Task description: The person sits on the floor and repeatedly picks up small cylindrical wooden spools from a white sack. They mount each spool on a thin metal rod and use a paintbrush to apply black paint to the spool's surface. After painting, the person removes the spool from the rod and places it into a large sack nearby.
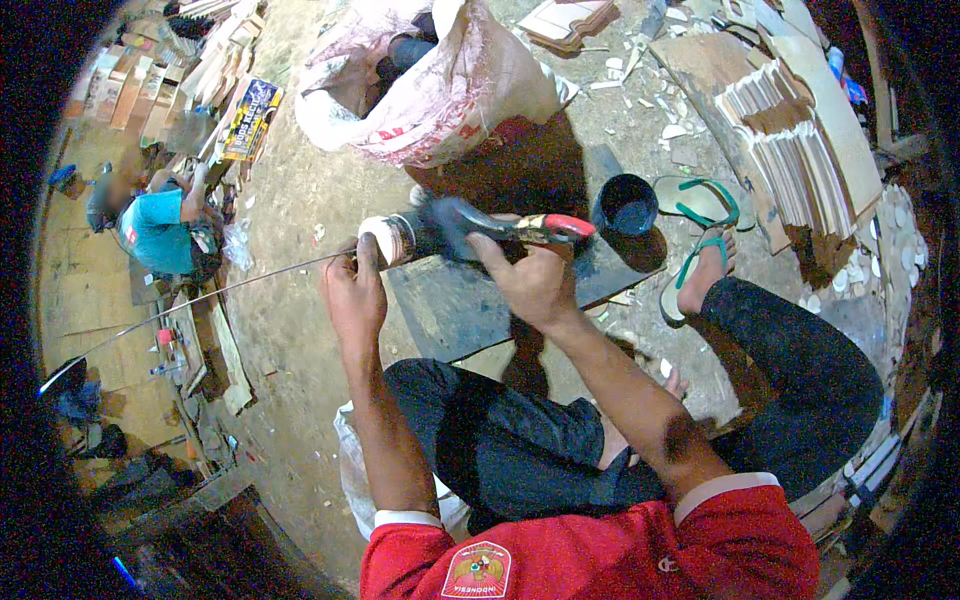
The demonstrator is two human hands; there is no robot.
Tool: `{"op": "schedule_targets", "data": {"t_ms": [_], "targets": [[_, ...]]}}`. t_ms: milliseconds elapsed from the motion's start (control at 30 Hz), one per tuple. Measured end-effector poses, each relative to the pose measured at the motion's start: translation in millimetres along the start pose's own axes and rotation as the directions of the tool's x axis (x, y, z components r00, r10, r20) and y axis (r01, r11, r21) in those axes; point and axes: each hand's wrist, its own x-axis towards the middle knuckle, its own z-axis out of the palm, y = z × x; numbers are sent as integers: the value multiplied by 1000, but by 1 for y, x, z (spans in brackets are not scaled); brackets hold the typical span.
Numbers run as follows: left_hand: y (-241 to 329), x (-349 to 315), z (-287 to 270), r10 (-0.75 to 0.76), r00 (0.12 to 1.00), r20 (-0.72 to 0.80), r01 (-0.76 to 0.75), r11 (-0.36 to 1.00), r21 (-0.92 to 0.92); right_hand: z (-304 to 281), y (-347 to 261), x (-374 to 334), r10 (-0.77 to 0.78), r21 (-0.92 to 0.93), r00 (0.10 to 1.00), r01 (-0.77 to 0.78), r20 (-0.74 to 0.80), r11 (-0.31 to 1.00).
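Note:
In front of me, above a dark board [435, 315], my right hand [535, 280] is wrapped round a dark, cylindrical hand-held tool [440, 225] with a red end [560, 228]. My right thumb lies along its near side. At the tool's left end, my left hand [357, 295] pinches a pale round piece [377, 238], thumb uppermost. Whether that piece is fixed to the tool or only held against it I cannot tell. A thin line [210, 295] like a cord or rod runs from my left fingers toward the lower left.
A white sack [480, 95] stands ahead, a dark cup [626, 205] right of the tool. Stacked wooden pieces [800, 175] lie at right, more wood [150, 85] at far left. A person in a teal shirt [158, 230] sits at left. My sandalled foot [705, 270] is near the cup.

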Motion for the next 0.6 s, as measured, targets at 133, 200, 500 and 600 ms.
{"op": "schedule_targets", "data": {"t_ms": [133, 200, 500, 600], "targets": [[0, 0, 4, -52, 999, 10, 52, 997, -63, -3, 18, 10, 88, -15, 996, -87, 35, 996], [1, -4, 6, -107, 994, -25, 104, 989, -109, 5, 28, 3, 10, 102, 997, -1, -82, 995], [6, 2, 12, -84, 993, -84, 86, 996, 26, -2, 16, -21, 62, 17, 998, -62, -4, 998], [7, -11, 16, -45, 996, -75, 48, 998, 40, 1, 17, -3, -84, -134, 995, 77, -44, 988]]}}
